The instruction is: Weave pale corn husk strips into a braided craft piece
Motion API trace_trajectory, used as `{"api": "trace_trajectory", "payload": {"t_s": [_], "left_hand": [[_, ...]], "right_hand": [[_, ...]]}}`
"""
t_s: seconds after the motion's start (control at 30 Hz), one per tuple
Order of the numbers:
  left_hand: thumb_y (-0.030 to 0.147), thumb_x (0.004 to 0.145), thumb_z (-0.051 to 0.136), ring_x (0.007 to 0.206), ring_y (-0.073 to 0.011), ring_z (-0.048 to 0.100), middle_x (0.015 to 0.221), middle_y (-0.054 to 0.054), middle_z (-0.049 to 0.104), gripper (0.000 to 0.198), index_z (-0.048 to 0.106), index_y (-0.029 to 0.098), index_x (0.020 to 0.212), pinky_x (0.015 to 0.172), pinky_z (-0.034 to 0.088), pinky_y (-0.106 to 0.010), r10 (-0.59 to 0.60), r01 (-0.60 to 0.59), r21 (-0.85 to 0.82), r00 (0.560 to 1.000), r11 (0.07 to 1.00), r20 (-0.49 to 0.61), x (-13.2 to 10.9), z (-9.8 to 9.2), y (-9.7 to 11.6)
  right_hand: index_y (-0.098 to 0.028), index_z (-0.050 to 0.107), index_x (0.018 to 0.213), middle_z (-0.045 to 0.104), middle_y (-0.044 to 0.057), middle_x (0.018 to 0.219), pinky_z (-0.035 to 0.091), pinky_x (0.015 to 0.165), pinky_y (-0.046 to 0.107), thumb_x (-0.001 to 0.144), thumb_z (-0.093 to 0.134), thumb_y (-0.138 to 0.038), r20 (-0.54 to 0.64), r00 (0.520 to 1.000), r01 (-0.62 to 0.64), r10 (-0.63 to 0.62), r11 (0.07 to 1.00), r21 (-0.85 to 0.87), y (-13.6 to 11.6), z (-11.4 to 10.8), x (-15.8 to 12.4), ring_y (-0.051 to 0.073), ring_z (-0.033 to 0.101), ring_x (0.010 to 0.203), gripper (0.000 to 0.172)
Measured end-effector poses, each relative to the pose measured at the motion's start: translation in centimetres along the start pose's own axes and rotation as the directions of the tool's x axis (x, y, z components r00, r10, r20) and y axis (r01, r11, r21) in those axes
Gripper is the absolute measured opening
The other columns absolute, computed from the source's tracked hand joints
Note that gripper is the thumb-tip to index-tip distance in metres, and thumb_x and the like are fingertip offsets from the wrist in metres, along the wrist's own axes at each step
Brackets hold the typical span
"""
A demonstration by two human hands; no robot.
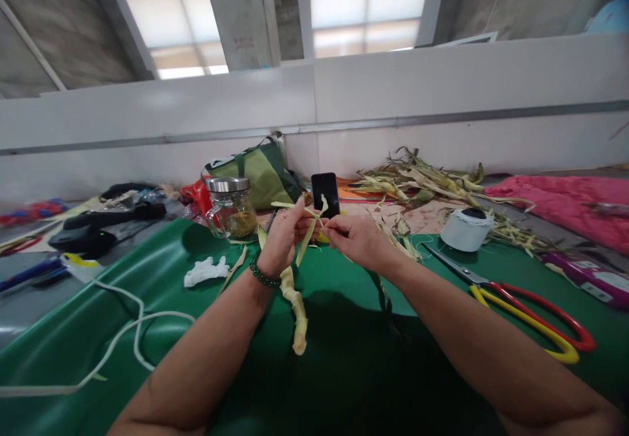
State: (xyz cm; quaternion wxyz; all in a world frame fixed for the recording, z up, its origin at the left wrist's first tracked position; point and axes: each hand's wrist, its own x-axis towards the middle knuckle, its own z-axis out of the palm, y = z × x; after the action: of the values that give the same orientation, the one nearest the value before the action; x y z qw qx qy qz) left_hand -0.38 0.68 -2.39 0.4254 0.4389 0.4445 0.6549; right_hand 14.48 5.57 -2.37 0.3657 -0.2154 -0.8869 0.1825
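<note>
Sheeting (344, 357) of glossy green covers the worktop nearest the camera, with a white cord (125, 337) looping across its left part. Above it both forearms reach forward and meet at mid-table. The left hand (285, 236), a dark bead bracelet (264, 277) on its wrist, is closed around a bunch of pale husk strips (309, 226) – their loose ends stick up above the fingers, and a twisted tail (296, 311) of the same husk hangs down below the wrist, clear of the sheeting. The right hand (358, 239) is just beside the left one, its fingertips pinched shut on one strip of the bunch. To the right of the hands lie scissors (531, 311) with red and yellow handles, blades pointing toward a white tape roll (466, 229). To the left, a crumpled white tissue (206, 271) rests on the sheeting, and beyond it stands a lidded glass jar (230, 208). Behind the hands a dark phone (325, 193) stands upright. Farther back – against the white wall – are a green bag (260, 170), a heap of dried husks (422, 183) and a pink cloth (565, 200).
</note>
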Motion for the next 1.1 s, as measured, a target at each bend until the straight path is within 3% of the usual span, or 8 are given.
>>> {"api": "trace_trajectory", "payload": {"t_s": [0.13,0.27,0.47,0.63,0.77,0.9,1.0,1.1], "left_hand": [[0.033,0.054,0.081,0.057,-0.0113,0.059,0.063,-0.003,0.069,0.029,0.069,0.011,0.068,0.054,0.046,-0.020,0.153,-0.149,0.220,0.988,0.964,0.000,-0.2,0.0,-0.1],[0.032,0.061,0.075,0.051,-0.0112,0.057,0.055,-0.002,0.066,0.022,0.069,0.011,0.064,0.052,0.046,-0.022,0.212,-0.197,0.291,0.977,0.936,-0.022,-0.2,-0.1,-0.2],[0.039,0.059,0.077,0.049,-0.0117,0.059,0.053,-0.003,0.065,0.031,0.064,0.011,0.058,0.052,0.047,-0.022,0.069,-0.073,0.211,0.997,0.975,0.024,0.4,-0.7,-0.2],[0.051,0.058,0.075,0.050,-0.0132,0.061,0.054,-0.003,0.066,0.040,0.063,0.013,0.061,0.056,0.050,-0.025,-0.068,0.037,0.231,0.989,0.972,0.130,0.4,-0.8,-0.1],[0.049,0.058,0.076,0.051,-0.0118,0.060,0.054,-0.002,0.065,0.039,0.062,0.013,0.056,0.055,0.049,-0.023,-0.054,0.004,0.303,0.986,0.953,0.158,0.1,-0.5,0.1],[0.042,0.057,0.078,0.054,-0.0132,0.062,0.056,-0.003,0.067,0.032,0.067,0.013,0.062,0.056,0.050,-0.024,-0.035,-0.024,0.344,0.985,0.939,0.166,0.0,-0.5,0.3],[0.041,0.058,0.078,0.052,-0.0142,0.061,0.054,-0.002,0.067,0.030,0.067,0.013,0.060,0.055,0.051,-0.025,0.020,-0.069,0.376,0.991,0.924,0.134,0.1,-0.7,0.4],[0.041,0.059,0.076,0.050,-0.0146,0.061,0.053,-0.003,0.067,0.031,0.066,0.013,0.056,0.054,0.051,-0.026,0.063,-0.101,0.390,0.992,0.915,0.110,0.1,-0.7,0.4]], "right_hand": [[-0.015,0.062,0.066,0.060,0.000,0.057,0.030,0.053,0.022,0.086,0.051,-0.023,0.005,1.000,0.012,-0.012,1.000,0.004,0.0,0.0,-0.1,0.009,0.048,0.052,0.025],[-0.015,0.061,0.066,0.057,0.000,0.056,0.029,0.053,0.022,0.087,0.048,-0.020,0.038,0.998,0.059,-0.057,0.996,-0.065,-0.2,-0.1,-0.1,0.009,0.045,0.051,0.026],[-0.015,0.064,0.068,0.058,-0.001,0.055,0.030,0.053,0.021,0.088,0.049,-0.024,0.083,0.994,0.078,-0.075,0.996,-0.042,0.3,-0.6,0.1,0.009,0.047,0.050,0.026],[-0.016,0.066,0.080,0.067,0.005,0.075,0.041,0.065,0.025,0.081,0.059,-0.032,-0.186,0.979,0.074,-0.082,0.996,-0.048,1.9,-1.3,0.6,0.015,0.059,0.070,0.018],[-0.017,0.061,0.101,0.069,0.007,0.096,0.047,0.076,0.027,0.073,0.065,-0.023,-0.011,0.996,0.088,-0.087,0.984,0.156,2.9,-0.8,1.0,0.017,0.064,0.088,0.028],[-0.015,0.064,0.089,0.066,0.002,0.070,0.043,0.058,0.022,0.080,0.058,-0.026,0.151,0.988,0.003,-0.034,0.979,0.202,3.2,-0.5,1.1,0.012,0.060,0.062,0.016],[-0.014,0.066,0.074,0.058,-0.001,0.054,0.034,0.051,0.020,0.085,0.052,-0.030,0.158,0.986,0.030,-0.043,0.996,0.087,3.0,-1.3,1.1,0.009,0.050,0.050,0.024],[-0.014,0.068,0.072,0.058,-0.001,0.054,0.031,0.051,0.020,0.084,0.053,-0.027,0.162,0.985,0.058,-0.060,0.998,0.018,3.0,-2.3,1.1,0.008,0.047,0.050,0.023]]}}
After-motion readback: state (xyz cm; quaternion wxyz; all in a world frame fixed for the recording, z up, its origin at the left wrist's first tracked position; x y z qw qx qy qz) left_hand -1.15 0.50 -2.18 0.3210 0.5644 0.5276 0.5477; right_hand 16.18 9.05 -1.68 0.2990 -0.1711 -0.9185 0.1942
